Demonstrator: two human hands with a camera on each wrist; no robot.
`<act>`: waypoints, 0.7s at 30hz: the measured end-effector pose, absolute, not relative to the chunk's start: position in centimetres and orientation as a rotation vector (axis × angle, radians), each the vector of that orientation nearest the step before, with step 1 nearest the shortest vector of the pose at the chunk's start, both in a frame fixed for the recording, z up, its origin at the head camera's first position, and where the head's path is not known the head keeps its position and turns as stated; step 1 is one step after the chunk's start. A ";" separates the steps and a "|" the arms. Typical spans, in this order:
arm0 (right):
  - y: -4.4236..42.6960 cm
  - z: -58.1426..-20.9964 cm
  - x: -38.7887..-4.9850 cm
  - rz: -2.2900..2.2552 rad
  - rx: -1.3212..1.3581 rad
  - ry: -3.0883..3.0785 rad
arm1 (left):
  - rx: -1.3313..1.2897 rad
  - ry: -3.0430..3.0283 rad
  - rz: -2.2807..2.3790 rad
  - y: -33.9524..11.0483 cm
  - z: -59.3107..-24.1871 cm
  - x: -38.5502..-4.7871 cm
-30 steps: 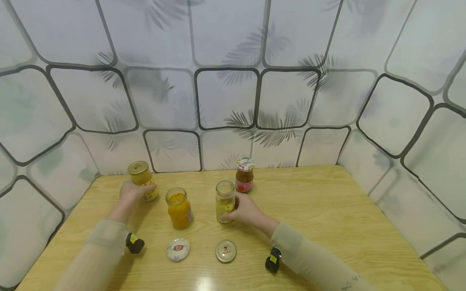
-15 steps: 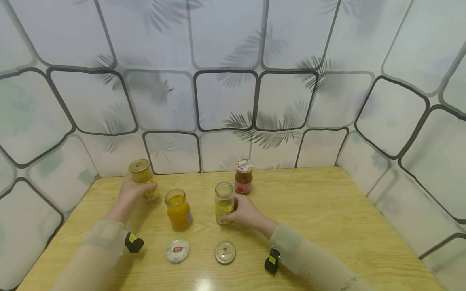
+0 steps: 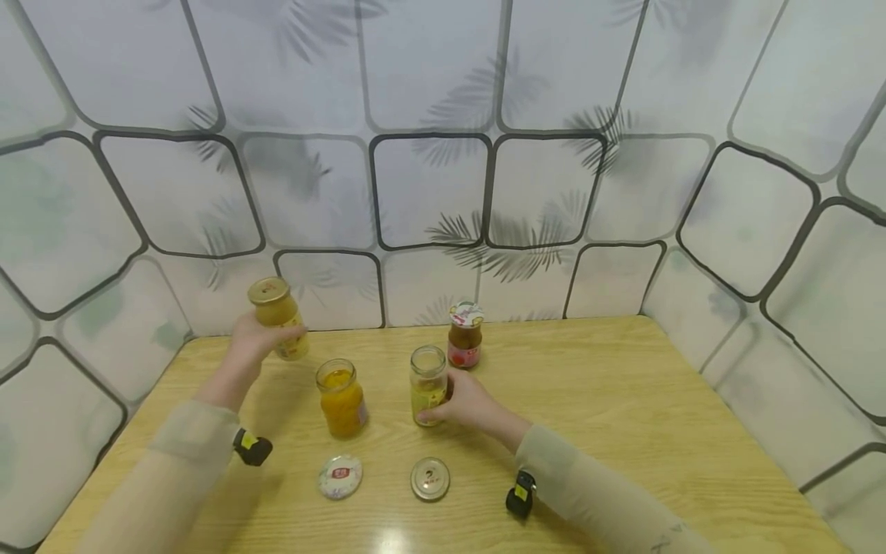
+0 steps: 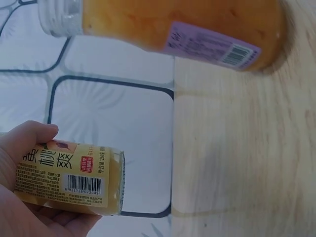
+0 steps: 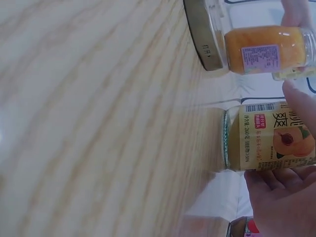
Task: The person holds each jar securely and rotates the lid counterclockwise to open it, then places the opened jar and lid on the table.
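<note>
My left hand (image 3: 251, 343) grips a lidded yellow jar (image 3: 275, 309) by its side, lifted above the table's back left. In the left wrist view, fingers and thumb wrap that jar's label (image 4: 64, 173), and its base is off the wood. My right hand (image 3: 472, 402) holds an uncapped glass jar (image 3: 428, 391) with a yellow label, standing upright on the table. Between the hands stands an uncapped jar of orange contents (image 3: 342, 404), touched by neither. Its purple label (image 4: 212, 44) shows in the left wrist view.
A red-brown jar with a patterned lid (image 3: 464, 338) stands behind my right hand. Two loose lids lie nearer the front: a white patterned one (image 3: 341, 476) and a gold one (image 3: 430, 478). Patterned walls rise behind the wooden table (image 3: 588, 385) and at its sides.
My left hand has raised the lidded jar off the table, up and slightly right. The right hand and its jar stay in place.
</note>
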State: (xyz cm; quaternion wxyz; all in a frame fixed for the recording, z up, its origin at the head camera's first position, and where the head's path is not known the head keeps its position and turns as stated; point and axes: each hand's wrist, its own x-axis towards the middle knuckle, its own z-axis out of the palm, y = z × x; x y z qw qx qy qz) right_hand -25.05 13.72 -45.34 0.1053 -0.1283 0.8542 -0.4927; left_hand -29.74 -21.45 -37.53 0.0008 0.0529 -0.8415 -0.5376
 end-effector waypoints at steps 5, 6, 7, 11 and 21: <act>13.8 -45.0 -24.8 -1.458 -0.384 2.510 | 0.079 -2.677 -1.661 -20.8 -36.0 -29.3; 13.9 -44.8 -24.8 -1.470 -0.390 2.504 | 0.060 -2.682 -1.650 -20.6 -35.7 -29.2; 13.9 -44.7 -24.8 -1.481 -0.395 2.505 | 0.039 -2.690 -1.635 -20.5 -35.4 -29.1; 14.3 -44.1 -24.9 -1.560 -0.419 2.459 | 0.010 -2.718 -1.598 -19.6 -34.1 -28.8; 15.3 -40.9 -25.1 -1.604 -0.500 2.432 | -0.025 -2.821 -1.510 -17.3 -31.0 -27.4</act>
